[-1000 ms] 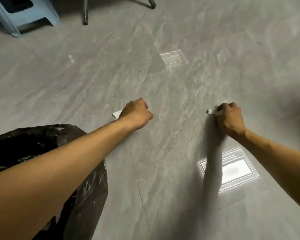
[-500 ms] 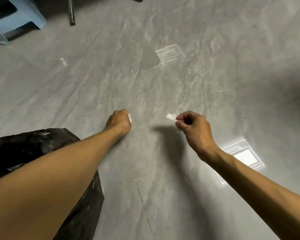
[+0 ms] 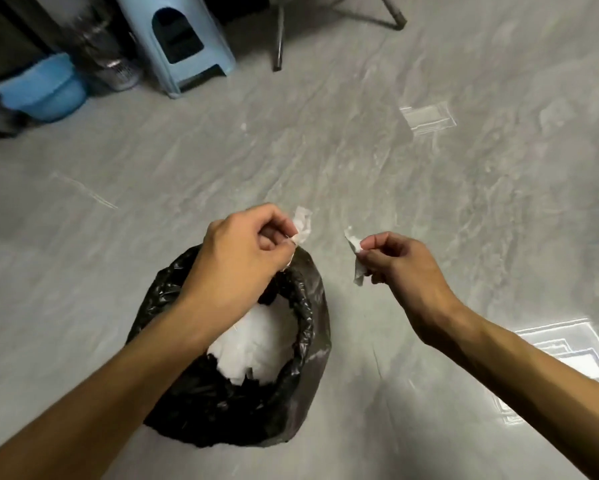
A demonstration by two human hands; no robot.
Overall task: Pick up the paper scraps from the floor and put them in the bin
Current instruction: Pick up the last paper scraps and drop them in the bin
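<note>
Both hands have come up off the floor (image 3: 429,209) since the earlier pictures, where they were low on the tiles, each closing on a scrap. The left hand (image 3: 237,258) now pinches a white scrap (image 3: 302,227) between thumb and forefinger, the other fingers curled in, and sits over the far rim of the bin (image 3: 311,306). A moment ago the bin showed only as a dark edge under the left forearm; now its whole mouth is in view below and between the hands, lined with a black bag and holding white paper (image 3: 256,344) under the left wrist.

The right hand (image 3: 400,268) pinches a second scrap (image 3: 356,261) the same way, thumb against forefinger, the paper hanging down from the grip. It is just right of the bin, not over the mouth, and the two scraps are near each other but apart.

The view has also tilted up: beyond the left hand a blue stool (image 3: 183,39) and a blue basin (image 3: 45,86) now show more fully, and a small white fleck (image 3: 243,126) lies on the floor ahead of that hand.

No brand, label or writing can be read anywhere.
</note>
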